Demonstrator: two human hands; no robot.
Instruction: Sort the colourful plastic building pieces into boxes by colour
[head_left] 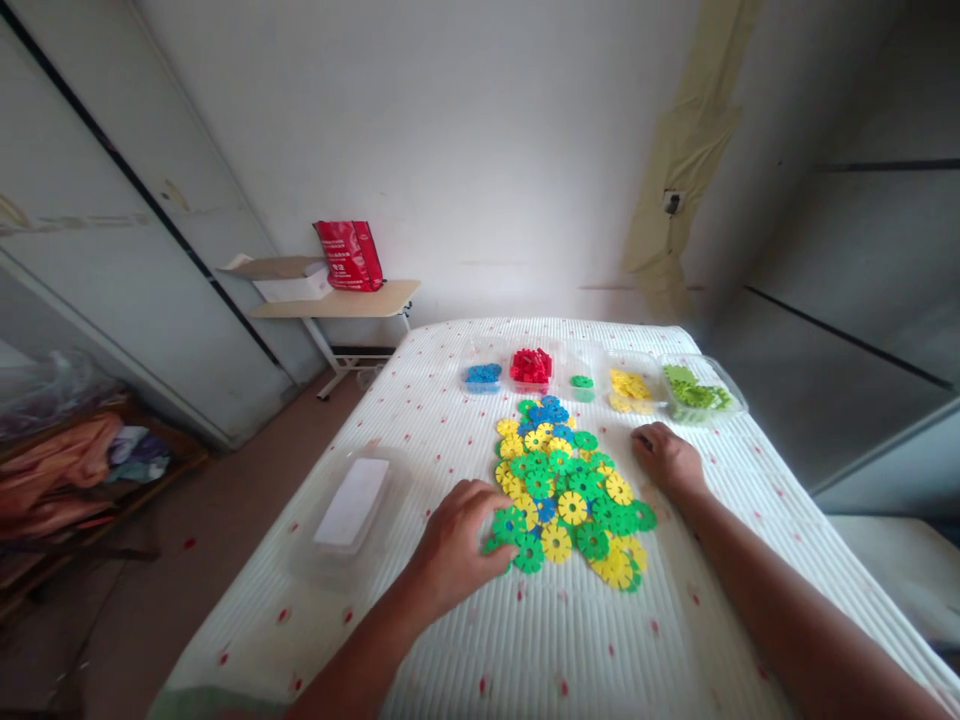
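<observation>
A pale, dimly lit wall [487,150] rises behind a small side table [386,298] on brown floor [251,480].

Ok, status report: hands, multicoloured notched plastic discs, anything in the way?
Left hand: curved loosely at near-left edge of heaped green, yellow and blue notched plastic discs. Right hand: curled, right of them, grip unclear. Nothing visibly in the way.

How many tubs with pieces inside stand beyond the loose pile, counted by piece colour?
Blue-piece tub: 1
Red-piece tub: 1
Green-piece tub: 1
Yellow-piece tub: 1
Light-green-piece tub: 1
Total: 5
</observation>
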